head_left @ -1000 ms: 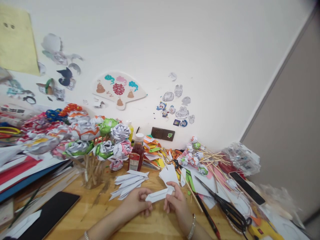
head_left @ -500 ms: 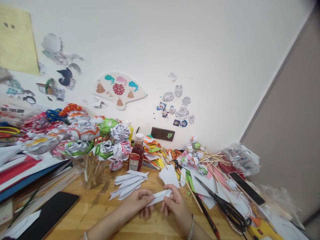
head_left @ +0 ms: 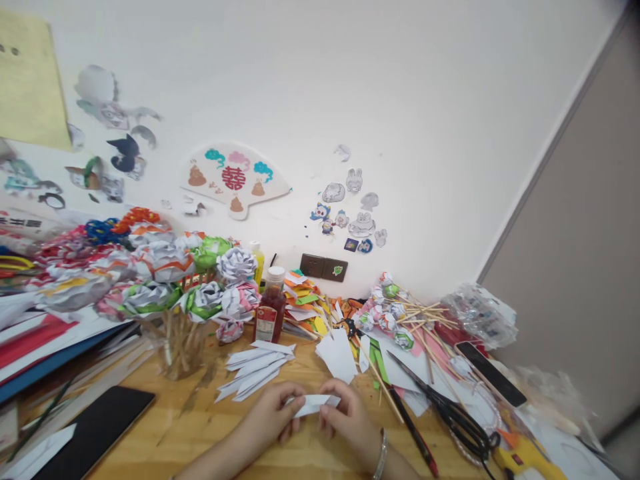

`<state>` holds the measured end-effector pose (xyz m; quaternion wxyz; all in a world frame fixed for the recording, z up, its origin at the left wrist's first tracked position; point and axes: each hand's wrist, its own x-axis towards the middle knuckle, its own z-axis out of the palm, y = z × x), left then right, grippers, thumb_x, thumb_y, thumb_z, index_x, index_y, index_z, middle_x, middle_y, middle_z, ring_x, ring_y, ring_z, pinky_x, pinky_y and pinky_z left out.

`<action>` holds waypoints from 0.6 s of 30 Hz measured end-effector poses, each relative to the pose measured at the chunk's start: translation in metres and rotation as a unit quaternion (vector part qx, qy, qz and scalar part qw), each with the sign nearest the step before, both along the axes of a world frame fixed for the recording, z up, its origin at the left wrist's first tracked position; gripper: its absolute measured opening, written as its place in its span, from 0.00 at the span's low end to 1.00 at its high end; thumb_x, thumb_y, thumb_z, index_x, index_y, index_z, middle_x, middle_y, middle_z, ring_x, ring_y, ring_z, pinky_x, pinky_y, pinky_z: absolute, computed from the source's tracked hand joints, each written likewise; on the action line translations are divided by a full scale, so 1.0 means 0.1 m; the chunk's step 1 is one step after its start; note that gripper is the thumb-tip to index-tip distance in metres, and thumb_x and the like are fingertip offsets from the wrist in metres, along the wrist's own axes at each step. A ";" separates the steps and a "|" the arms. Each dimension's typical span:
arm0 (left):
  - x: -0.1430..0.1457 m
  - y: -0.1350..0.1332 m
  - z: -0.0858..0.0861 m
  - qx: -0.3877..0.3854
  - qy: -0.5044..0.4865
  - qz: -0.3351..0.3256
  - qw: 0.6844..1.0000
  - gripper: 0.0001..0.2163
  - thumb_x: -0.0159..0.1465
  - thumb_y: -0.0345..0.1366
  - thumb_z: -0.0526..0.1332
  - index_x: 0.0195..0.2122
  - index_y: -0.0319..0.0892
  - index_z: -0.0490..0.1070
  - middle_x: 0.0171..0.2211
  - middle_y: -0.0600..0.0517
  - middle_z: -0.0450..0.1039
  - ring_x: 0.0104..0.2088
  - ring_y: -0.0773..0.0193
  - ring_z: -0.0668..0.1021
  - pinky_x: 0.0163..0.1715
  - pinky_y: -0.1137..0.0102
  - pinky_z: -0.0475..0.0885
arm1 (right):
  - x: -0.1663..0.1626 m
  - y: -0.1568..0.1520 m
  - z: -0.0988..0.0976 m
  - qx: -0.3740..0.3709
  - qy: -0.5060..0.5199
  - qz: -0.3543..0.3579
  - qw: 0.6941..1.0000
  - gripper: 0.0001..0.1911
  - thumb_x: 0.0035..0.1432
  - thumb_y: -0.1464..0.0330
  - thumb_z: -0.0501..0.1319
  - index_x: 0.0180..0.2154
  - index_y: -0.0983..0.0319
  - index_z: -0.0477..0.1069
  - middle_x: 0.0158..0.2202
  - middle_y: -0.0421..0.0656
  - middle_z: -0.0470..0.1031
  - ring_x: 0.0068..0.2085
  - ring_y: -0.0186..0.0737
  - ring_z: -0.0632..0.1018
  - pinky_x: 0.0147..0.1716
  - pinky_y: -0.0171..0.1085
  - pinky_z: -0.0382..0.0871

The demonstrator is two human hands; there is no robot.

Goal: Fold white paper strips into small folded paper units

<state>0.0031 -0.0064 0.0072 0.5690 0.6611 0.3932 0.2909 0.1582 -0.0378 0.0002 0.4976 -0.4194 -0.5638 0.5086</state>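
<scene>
Paper strip (head_left: pixel 315 404), pinched by left hand (head_left: pixel 274 412) and right hand (head_left: pixel 349 415), seems part-folded; folded pieces (head_left: pixel 257 371) beyond look done, white sheets (head_left: pixel 337 356) unfolded.

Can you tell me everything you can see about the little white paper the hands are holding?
The white paper is a short, narrow strip that looks folded, with a slightly shaded flap near its right end. It lies crosswise between the left hand and the right hand, whose fingers pinch its two ends and partly hide them. It looks plain, and is held above the wooden table.
</scene>
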 end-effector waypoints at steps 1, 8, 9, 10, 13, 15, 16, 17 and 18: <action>0.00 0.00 0.00 0.002 0.001 -0.002 1.000 0.17 0.51 0.49 0.52 0.25 0.39 0.64 0.11 0.60 0.63 0.08 0.75 0.60 0.09 0.79 0.52 | 0.00 -0.01 0.01 0.007 -0.002 0.005 1.000 0.12 0.42 0.63 0.60 0.28 0.64 0.62 0.15 0.34 0.66 0.14 0.26 0.63 0.13 0.26 0.54; -0.01 -0.01 0.01 0.012 -0.002 -0.008 1.000 0.17 0.51 0.50 0.51 0.25 0.39 0.65 0.13 0.59 0.64 0.10 0.75 0.60 0.11 0.79 0.54 | 0.00 0.06 -0.08 -0.024 0.027 -0.017 0.999 0.13 0.48 0.60 0.55 0.28 0.64 0.61 0.13 0.35 0.66 0.11 0.27 0.63 0.11 0.26 0.54; -0.01 -0.01 0.01 0.015 -0.007 -0.011 1.000 0.17 0.51 0.50 0.51 0.25 0.38 0.65 0.14 0.59 0.64 0.10 0.75 0.61 0.11 0.79 0.54 | 0.00 0.07 -0.09 -0.028 0.034 -0.012 0.999 0.13 0.48 0.60 0.54 0.28 0.64 0.61 0.13 0.35 0.66 0.11 0.27 0.64 0.11 0.26 0.54; -0.01 -0.01 0.01 0.019 -0.012 -0.016 1.000 0.17 0.51 0.49 0.51 0.26 0.38 0.65 0.15 0.59 0.64 0.11 0.75 0.61 0.11 0.79 0.54 | 0.01 0.08 -0.11 -0.032 0.040 -0.007 0.999 0.13 0.48 0.60 0.55 0.28 0.64 0.61 0.13 0.35 0.67 0.11 0.27 0.65 0.11 0.26 0.55; -0.02 -0.02 0.03 0.022 -0.030 -0.036 0.999 0.17 0.51 0.48 0.53 0.30 0.38 0.66 0.16 0.58 0.64 0.12 0.75 0.62 0.12 0.79 0.55 | 0.03 0.10 -0.13 -0.039 0.050 0.000 0.998 0.14 0.48 0.59 0.55 0.29 0.65 0.61 0.13 0.36 0.68 0.12 0.28 0.66 0.12 0.26 0.56; -0.02 -0.02 0.03 0.019 -0.042 -0.048 0.998 0.17 0.51 0.48 0.53 0.32 0.38 0.66 0.18 0.57 0.65 0.12 0.75 0.63 0.12 0.79 0.56 | 0.04 0.11 -0.14 -0.040 0.054 -0.001 0.998 0.14 0.48 0.59 0.55 0.29 0.65 0.60 0.13 0.36 0.68 0.12 0.28 0.66 0.12 0.26 0.56; -0.02 -0.02 0.04 0.020 -0.048 -0.052 0.997 0.17 0.51 0.47 0.53 0.33 0.38 0.66 0.18 0.56 0.65 0.13 0.75 0.64 0.13 0.79 0.57 | 0.04 0.11 -0.14 -0.040 0.055 -0.002 0.998 0.14 0.48 0.59 0.55 0.29 0.65 0.60 0.14 0.36 0.69 0.12 0.28 0.67 0.11 0.26 0.57; -0.02 -0.03 0.04 0.022 -0.054 -0.053 0.997 0.17 0.51 0.47 0.54 0.34 0.38 0.66 0.19 0.56 0.66 0.13 0.75 0.64 0.13 0.79 0.57 | 0.05 0.11 -0.14 -0.041 0.055 -0.003 0.998 0.14 0.48 0.59 0.55 0.29 0.65 0.60 0.14 0.37 0.69 0.12 0.28 0.66 0.11 0.26 0.57; -0.03 -0.03 0.03 0.023 -0.057 -0.052 0.997 0.16 0.51 0.46 0.54 0.34 0.38 0.66 0.19 0.56 0.66 0.13 0.75 0.64 0.13 0.79 0.57 | 0.05 0.11 -0.14 -0.042 0.055 -0.005 0.998 0.14 0.48 0.59 0.55 0.29 0.64 0.60 0.14 0.36 0.69 0.12 0.28 0.66 0.11 0.26 0.57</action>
